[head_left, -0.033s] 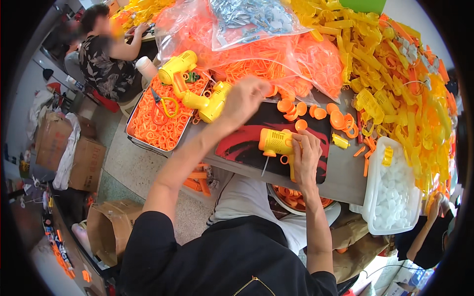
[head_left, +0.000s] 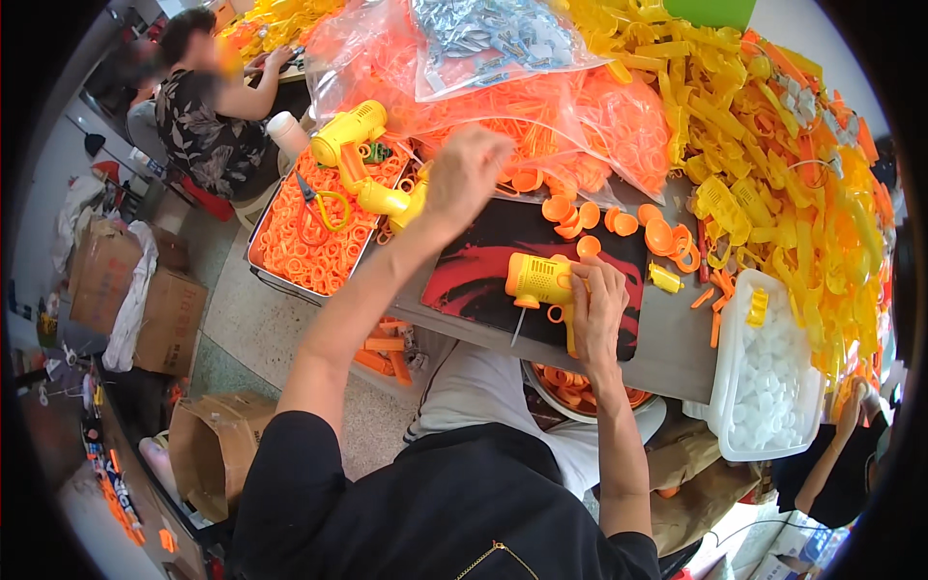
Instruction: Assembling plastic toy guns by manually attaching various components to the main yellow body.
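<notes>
1. Plainly, the yellow dryer-shaped toy point(head_left: 537, 278) sits over the black-and-red mat point(head_left: 474, 300), close to the near edge of the counter point(head_left: 682, 353); whether it touches the mat cannot be told.
2. Its glossy barrel points left, with rows of small dark slots in the side, and a yellow handle runs down toward that near edge.
3. Under the barrel's front end is an orange plug point(head_left: 526, 302), a thin grey rod point(head_left: 518, 329) slanting down below it; an orange ring point(head_left: 549, 311) shows beside the handle.
4. The right hand point(head_left: 603, 302) has its grip closed around the handle, fingers wrapped over the top.
5. The left hand point(head_left: 464, 174) is raised near the mat's far left corner, fingers bunched; blur hides whether its grip pinches anything.
6. Orange cups point(head_left: 660, 235) lie along the mat's far edge and off its far right corner, and a white bin point(head_left: 727, 372) stands at the counter's right end.
</notes>
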Available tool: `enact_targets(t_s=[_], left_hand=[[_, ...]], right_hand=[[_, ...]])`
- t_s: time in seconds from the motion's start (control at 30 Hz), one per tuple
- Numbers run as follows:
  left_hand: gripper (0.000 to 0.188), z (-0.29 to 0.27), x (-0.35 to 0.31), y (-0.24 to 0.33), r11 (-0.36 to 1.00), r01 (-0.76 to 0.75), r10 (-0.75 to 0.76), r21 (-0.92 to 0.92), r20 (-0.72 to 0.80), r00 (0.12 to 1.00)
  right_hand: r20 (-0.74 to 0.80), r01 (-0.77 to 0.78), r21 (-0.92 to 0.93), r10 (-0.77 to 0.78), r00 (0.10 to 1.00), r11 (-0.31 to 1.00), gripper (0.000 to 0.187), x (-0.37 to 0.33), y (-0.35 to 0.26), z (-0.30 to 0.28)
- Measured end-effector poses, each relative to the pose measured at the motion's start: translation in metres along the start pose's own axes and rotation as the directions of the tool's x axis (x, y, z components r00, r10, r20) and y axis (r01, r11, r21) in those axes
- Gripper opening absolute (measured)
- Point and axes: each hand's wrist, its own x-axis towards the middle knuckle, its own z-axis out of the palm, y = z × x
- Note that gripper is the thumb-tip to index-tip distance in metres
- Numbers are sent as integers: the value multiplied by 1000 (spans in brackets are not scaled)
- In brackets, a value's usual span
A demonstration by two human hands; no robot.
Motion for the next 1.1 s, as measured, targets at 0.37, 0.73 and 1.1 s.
enact_targets(t_s=[0.37, 0.73, 1.1], left_hand=[[14, 4, 75, -66, 791, -232, 292, 565, -16, 956], [19, 29, 93, -72, 837, -82, 115, 542, -27, 993], [8, 6, 78, -46, 951, -213, 250, 224, -152, 956]], right_hand=[[-22, -2, 43, 3, 1000, 999, 13, 0, -2, 5], [-17, 7, 39, -7, 1000, 999, 14, 0, -1, 5], [-117, 13, 103, 0, 993, 995, 18, -2, 0, 4]])
